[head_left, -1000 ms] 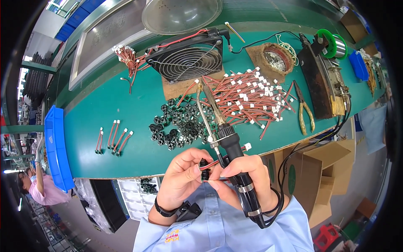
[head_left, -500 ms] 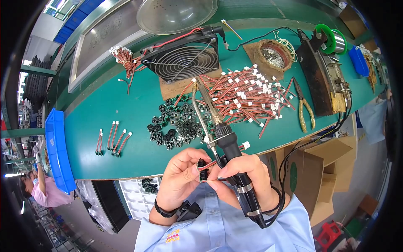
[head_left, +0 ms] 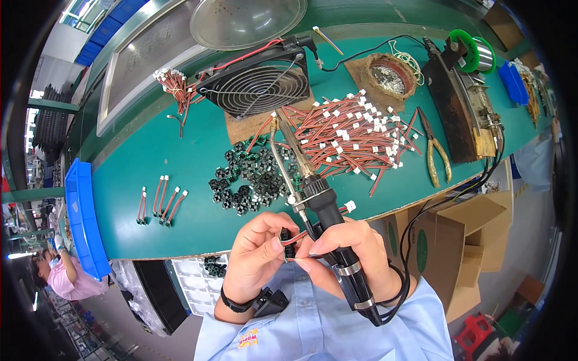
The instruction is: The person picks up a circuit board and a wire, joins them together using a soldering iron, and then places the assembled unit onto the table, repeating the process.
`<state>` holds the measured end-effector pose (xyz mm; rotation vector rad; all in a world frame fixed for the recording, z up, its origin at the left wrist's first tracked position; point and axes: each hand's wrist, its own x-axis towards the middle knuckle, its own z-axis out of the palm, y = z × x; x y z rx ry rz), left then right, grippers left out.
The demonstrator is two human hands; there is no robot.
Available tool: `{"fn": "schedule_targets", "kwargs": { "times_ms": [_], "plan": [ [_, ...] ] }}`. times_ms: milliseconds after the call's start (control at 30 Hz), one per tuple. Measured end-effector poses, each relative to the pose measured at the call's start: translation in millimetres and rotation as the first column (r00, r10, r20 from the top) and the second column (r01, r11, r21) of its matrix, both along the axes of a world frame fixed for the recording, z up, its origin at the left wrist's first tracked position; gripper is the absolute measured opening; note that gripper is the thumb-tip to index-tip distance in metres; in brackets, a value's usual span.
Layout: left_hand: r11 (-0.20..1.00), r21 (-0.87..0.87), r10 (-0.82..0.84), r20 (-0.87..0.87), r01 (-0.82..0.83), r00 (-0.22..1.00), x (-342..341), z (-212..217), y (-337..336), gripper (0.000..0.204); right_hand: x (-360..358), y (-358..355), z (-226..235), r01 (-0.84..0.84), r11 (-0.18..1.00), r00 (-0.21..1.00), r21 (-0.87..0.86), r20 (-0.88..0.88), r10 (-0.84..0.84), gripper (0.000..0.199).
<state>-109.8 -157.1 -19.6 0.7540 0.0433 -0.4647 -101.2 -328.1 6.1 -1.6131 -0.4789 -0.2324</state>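
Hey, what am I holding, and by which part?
Your left hand holds a small black component by its left side. Your right hand grips the soldering iron by its black handle; whether either hand pinches the red wire is unclear.

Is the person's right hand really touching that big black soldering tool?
Touching. The head view shows the right hand gripping the soldering tool, with skin lying right across it and no gap between.
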Motion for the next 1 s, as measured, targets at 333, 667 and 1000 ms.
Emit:
{"fn": "schedule_targets", "kwargs": {
  "times_ms": [333,667,1000],
  "plan": [
    [0.999,0.021,0.029,0.019,-0.030,0.999,-0.5,0.7,0.2,0.024,0.0,3.5,-3.6,0.000,0.999,1.000,0.054,0.013,-0.001,0.036],
    [0.997,0.063,0.046,0.082,-0.051,0.996,0.2,-1.3,1.2,0.023,0.8,3.1,-4.2,0.005,0.997,0.999,0.072,0.033,-0.007,0.037],
    [0.994,0.069,0.084,0.087,-0.090,0.993,-0.8,2.4,-2.2,0.023,1.9,3.3,-4.7,-0.011,0.997,0.999,0.082,0.048,0.007,0.038]
  ]
}}
